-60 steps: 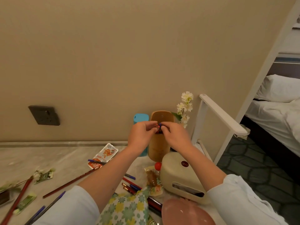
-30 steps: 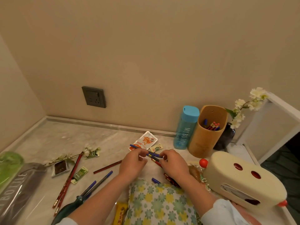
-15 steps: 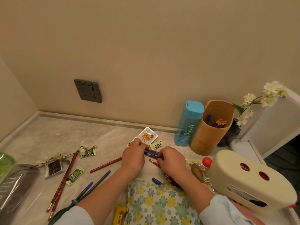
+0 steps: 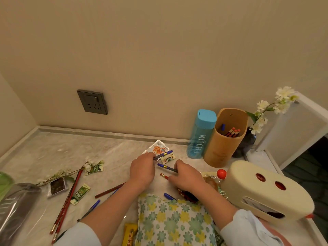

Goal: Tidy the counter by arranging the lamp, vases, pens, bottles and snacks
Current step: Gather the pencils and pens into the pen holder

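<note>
as palms face down, left hand (image 4: 142, 172) pinches a pen (image 4: 164, 154) pointing 2 o'clock; right hand (image 4: 187, 178) grips a second pen (image 4: 166, 167).

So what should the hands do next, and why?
Probably lift both into the wooden holder: the left hand holds the upper blue pen, the right hand holds the lower blue pen, and red pencils already stand in it.

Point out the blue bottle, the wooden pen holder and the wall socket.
blue bottle (image 4: 198, 145): head view, on its lettered body.
wooden pen holder (image 4: 221, 150): head view, on its outer wall.
wall socket (image 4: 92, 102): head view, on its faceplate middle.
</note>
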